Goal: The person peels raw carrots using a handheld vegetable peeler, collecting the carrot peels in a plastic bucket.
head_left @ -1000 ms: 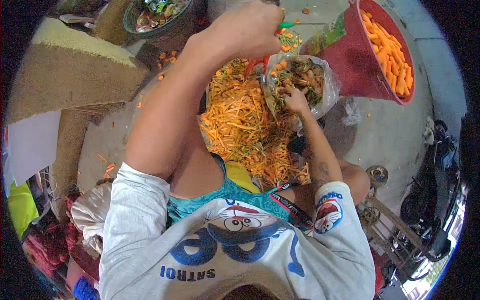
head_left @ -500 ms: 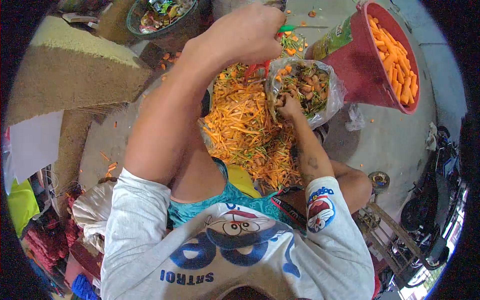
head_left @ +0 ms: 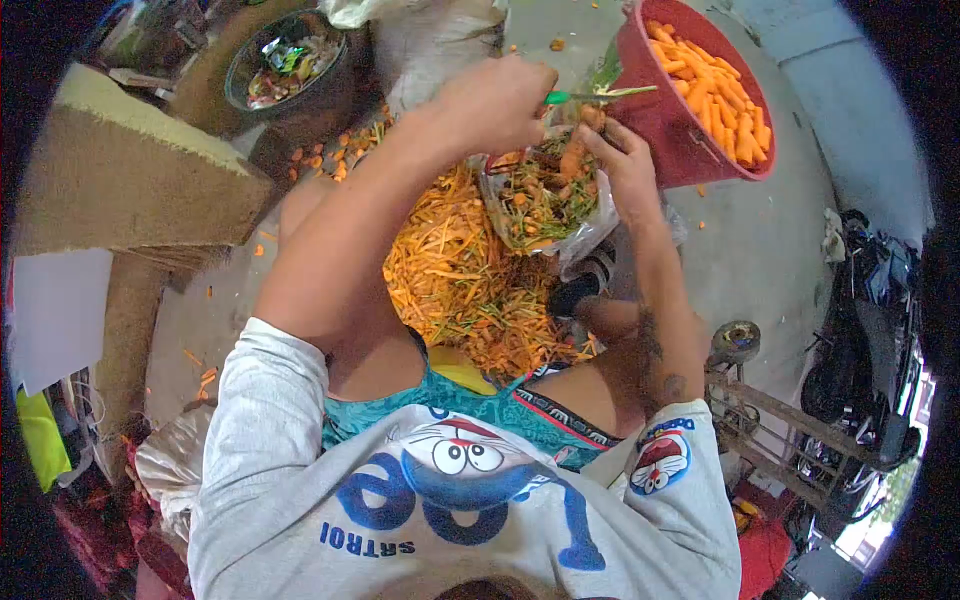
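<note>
My left hand (head_left: 503, 98) is closed on a green-handled knife (head_left: 557, 97), whose thin blade points right towards the red bucket. Facing it, my right hand (head_left: 628, 168) grips an unpeeled brown carrot (head_left: 573, 158) between thumb and fingers. Both hands are above a clear plastic bag (head_left: 590, 235) that holds brownish carrots and green stem pieces. Beside the bag and below my left hand is a big heap of orange peelings (head_left: 440, 265) mixed with green stems.
A tilted red bucket (head_left: 670, 135) full of peeled carrots stands at upper right. At upper left is a dark bin (head_left: 240, 85) with scraps. Carrot pieces (head_left: 340, 155) lie on the floor. A wheeled metal frame (head_left: 770, 400) is at the right.
My right hand has come up out of the bag with a carrot. My left hand has moved slightly down, closer to it. The view has shifted, and the knife's blade now shows.
</note>
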`<state>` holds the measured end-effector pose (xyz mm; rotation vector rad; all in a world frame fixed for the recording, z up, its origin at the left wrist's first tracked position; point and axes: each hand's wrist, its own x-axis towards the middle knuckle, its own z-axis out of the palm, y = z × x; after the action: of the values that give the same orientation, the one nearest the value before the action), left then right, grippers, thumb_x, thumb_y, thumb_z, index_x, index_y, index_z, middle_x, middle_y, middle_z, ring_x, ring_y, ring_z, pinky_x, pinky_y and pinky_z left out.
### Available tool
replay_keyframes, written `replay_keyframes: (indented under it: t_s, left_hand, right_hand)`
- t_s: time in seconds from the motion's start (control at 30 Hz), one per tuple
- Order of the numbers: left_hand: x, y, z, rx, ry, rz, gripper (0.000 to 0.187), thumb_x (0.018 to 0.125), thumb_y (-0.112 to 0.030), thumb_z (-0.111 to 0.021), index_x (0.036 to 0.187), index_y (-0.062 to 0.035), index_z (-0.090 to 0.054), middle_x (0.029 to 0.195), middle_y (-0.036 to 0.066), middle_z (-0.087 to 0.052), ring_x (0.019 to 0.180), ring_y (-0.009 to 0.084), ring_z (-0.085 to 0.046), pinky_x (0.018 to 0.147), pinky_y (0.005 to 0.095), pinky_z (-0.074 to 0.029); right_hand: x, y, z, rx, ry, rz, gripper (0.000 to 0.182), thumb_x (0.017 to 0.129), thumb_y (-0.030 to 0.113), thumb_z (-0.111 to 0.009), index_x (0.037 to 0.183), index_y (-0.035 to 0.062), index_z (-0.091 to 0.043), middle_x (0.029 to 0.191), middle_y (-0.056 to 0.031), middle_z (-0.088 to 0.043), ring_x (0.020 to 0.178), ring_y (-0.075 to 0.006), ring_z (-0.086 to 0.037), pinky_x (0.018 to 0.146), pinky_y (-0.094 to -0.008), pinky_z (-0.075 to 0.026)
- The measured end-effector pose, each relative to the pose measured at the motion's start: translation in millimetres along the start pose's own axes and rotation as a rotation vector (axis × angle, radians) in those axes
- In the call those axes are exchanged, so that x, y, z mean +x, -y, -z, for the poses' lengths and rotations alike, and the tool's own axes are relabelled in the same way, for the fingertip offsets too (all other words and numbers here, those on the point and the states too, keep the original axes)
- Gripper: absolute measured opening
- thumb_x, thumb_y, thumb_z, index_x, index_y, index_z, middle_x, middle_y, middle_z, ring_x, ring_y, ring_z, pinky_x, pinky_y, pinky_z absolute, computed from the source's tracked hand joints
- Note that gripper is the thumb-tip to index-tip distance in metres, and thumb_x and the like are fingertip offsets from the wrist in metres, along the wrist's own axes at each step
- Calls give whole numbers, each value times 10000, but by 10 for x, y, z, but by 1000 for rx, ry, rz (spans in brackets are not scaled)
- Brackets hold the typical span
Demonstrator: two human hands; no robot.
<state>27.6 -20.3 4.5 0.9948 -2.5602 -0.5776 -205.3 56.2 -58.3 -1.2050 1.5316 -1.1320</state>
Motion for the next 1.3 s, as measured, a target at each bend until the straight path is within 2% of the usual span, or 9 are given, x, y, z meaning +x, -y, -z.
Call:
replay_keyframes:
  t_s: [0.2,0.33,0.57,0.67,0.77,0.83,0.97,1.1,1.3]
  left_hand:
    - [130,-128,-200,25,-44,-82,331,763,-139,-683,1048,25,-651,932,280,-706,925,459,-691,815,527,-560]
    - [282,-25,-59,114,279,88,327,772,-121,-633,1034,69,-684,1015,323,-692,965,469,-682,860,525,-554]
    - [208,-44,-141,0,73,88,312,771,-122,-636,1009,73,-684,1003,336,-686,991,468,-680,884,521,-549]
    - [294,71,-182,115,209,105,340,777,-126,-640,1061,57,-679,1018,324,-691,1008,462,-677,899,503,-549]
    - [313,120,-99,168,371,246,356,786,-135,-644,1102,27,-677,1007,301,-700,994,460,-679,886,493,-550]
    - [234,97,-107,-56,-51,87,365,789,-139,-647,1121,11,-674,989,280,-705,965,458,-683,851,494,-545]
    - [216,257,8,-50,-198,102,307,868,-180,-672,1104,16,-662,997,288,-693,972,454,-667,821,474,-523]
    - [238,258,38,-223,-447,51,306,922,-258,-726,1087,-4,-682,878,180,-716,832,262,-683,790,405,-519]
    - [265,217,28,-424,-330,24,267,934,-270,-738,1038,-24,-725,865,78,-728,818,168,-657,796,368,-521]
  right_hand:
    - [-362,322,75,-265,3,281,349,950,288,-732,1113,-20,-739,876,-32,-720,806,-69,-634,702,-270,-529]
    - [-370,230,5,-156,-80,40,436,935,392,-743,1143,10,-747,853,-25,-716,748,-36,-618,538,-253,-491]
    - [-268,195,-94,151,-6,82,324,1002,242,-683,1174,-33,-689,946,-10,-694,788,-55,-606,679,-228,-483]
    - [-408,248,-73,10,-21,85,394,941,325,-747,1163,0,-730,949,-10,-720,872,-59,-629,784,-233,-504]
    - [-374,299,1,103,-34,234,266,936,209,-757,1100,1,-729,976,-10,-713,904,-63,-614,831,-238,-490]
    - [-374,290,80,267,-160,277,180,936,85,-728,1098,23,-680,994,-25,-704,921,-82,-624,812,-258,-511]
    - [-382,281,302,769,-38,50,258,960,72,-666,1198,56,-566,1058,-100,-689,931,-184,-669,777,-322,-542]
    - [-440,338,357,940,29,-140,280,1030,235,-566,1259,75,-578,1055,-105,-682,925,-202,-666,804,-360,-545]
    - [-430,367,290,829,-17,-71,430,1030,326,-544,1366,59,-562,1182,-84,-674,987,-171,-657,758,-294,-525]
